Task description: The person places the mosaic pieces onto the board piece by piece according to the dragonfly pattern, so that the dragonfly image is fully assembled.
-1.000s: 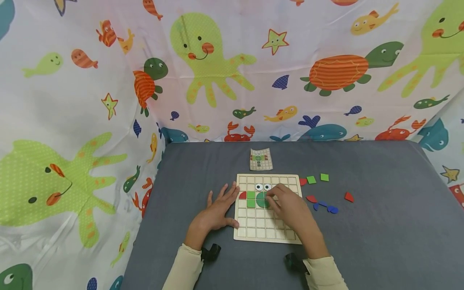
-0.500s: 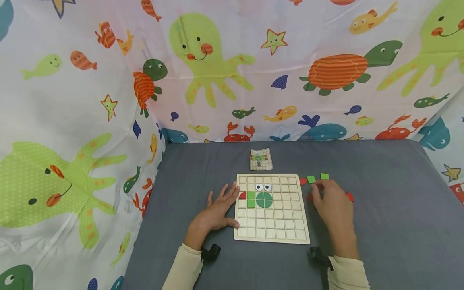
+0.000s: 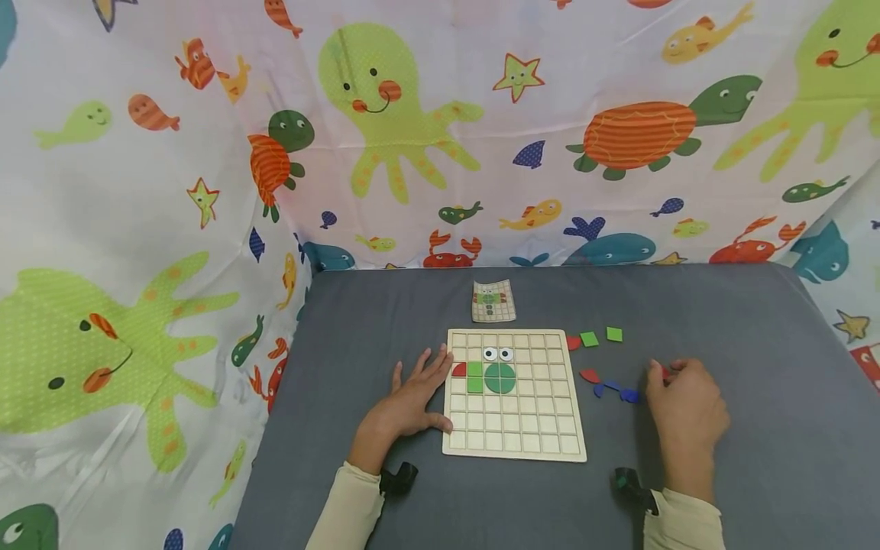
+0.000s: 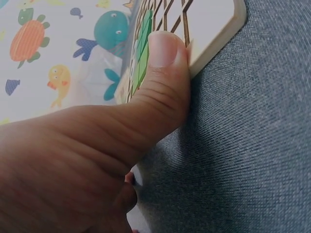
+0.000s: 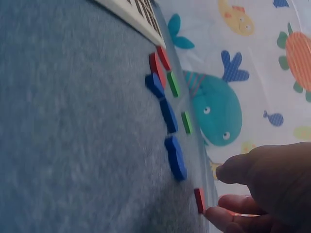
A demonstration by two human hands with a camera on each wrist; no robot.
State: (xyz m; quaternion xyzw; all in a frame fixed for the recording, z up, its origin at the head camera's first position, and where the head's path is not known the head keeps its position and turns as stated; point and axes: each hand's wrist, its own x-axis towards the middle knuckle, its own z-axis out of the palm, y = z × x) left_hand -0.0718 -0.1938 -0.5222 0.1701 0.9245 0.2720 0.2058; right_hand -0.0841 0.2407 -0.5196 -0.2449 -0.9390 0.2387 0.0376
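My left hand [image 3: 412, 401] rests at the left edge of a wooden grid board [image 3: 529, 428], fingers spread, its thumb [image 4: 165, 73] over the rim. On the board are two eye pieces [image 3: 498, 354], a red quarter-round piece [image 3: 459, 370], light green squares [image 3: 474, 378] and dark green pieces forming a circle [image 3: 499, 378]. My right hand [image 3: 690, 409] is right of the board, around a small red piece [image 5: 200, 200] on the cloth. In the right wrist view one fingertip is right at that piece, while the thumb [image 5: 233, 170] stands apart from it.
Right of the board lie red pieces [image 3: 589, 376], two green squares [image 3: 615, 334] and several blue pieces [image 3: 612, 386]. A small pattern card [image 3: 493, 301] lies behind the board on the grey cloth [image 3: 385, 321]. A sea-animal curtain [image 3: 440, 92] rises behind and at both sides.
My right hand has left the dark green circle on the board and moved right, past the loose green and blue pieces, to the rightmost red piece. My left hand has stayed put.
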